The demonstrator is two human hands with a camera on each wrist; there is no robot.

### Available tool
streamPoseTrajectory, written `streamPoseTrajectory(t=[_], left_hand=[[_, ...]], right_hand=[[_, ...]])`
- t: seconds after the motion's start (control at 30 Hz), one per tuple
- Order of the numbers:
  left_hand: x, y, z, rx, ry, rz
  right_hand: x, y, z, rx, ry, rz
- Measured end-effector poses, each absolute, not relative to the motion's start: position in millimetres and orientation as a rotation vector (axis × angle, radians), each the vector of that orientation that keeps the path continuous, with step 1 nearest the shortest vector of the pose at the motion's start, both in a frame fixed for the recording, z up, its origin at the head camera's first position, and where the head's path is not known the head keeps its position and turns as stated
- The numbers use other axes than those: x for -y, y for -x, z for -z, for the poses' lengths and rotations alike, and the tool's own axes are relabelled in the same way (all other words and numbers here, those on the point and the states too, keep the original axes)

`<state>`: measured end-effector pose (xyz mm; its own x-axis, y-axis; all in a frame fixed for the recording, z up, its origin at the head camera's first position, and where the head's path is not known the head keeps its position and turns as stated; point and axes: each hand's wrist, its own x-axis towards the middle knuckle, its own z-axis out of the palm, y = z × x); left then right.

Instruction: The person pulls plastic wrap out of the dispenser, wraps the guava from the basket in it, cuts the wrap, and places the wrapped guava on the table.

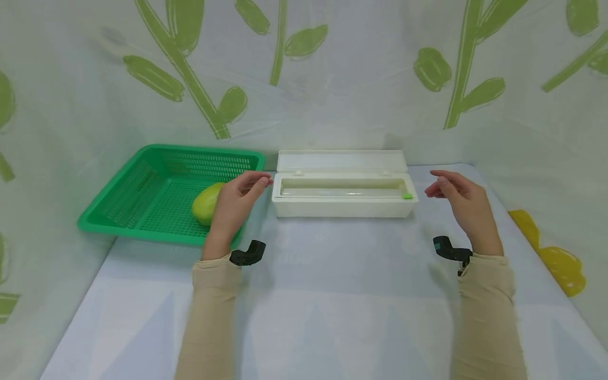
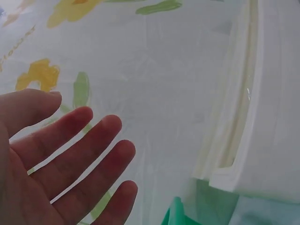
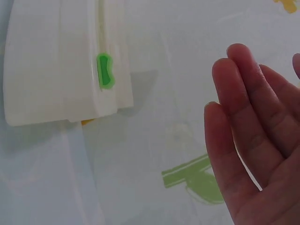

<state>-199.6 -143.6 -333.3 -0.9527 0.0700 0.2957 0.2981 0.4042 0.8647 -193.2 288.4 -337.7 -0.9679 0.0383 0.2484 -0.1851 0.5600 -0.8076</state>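
Observation:
A long white cling film dispenser (image 1: 345, 208) stands at the back of the table, its lid (image 1: 340, 160) raised and a roll of film (image 1: 344, 192) inside. A small green slide cutter (image 1: 407, 196) sits at its right end, seen also in the right wrist view. My left hand (image 1: 239, 203) hovers just left of the dispenser with fingers loosely extended and nothing in them. Right of the dispenser, my right hand (image 1: 463, 203) is likewise raised, holding nothing. Partly hidden behind the left hand, a yellow-green mango-like fruit (image 1: 204, 205) lies in a green plastic basket (image 1: 109, 231).
The pale table (image 1: 332, 316) meets a hanging cloth (image 1: 342, 79) with green leaf prints right behind the dispenser and basket. Black wrist cameras (image 1: 248, 253) are worn on both wrists. The basket's right rim is near the left forearm.

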Motion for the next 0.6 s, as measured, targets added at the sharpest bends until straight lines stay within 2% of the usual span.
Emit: streamPoseTrajectory(t=[0.27,0.6], left_hand=[[127,182,322,2.311,0.541,1.759],[128,186,328,2.323,0.579,1.779]], right_hand=[[-289,191,346,2.396,-0.226,-1.514],[-274,210,367,2.488,-0.174,-1.497]])
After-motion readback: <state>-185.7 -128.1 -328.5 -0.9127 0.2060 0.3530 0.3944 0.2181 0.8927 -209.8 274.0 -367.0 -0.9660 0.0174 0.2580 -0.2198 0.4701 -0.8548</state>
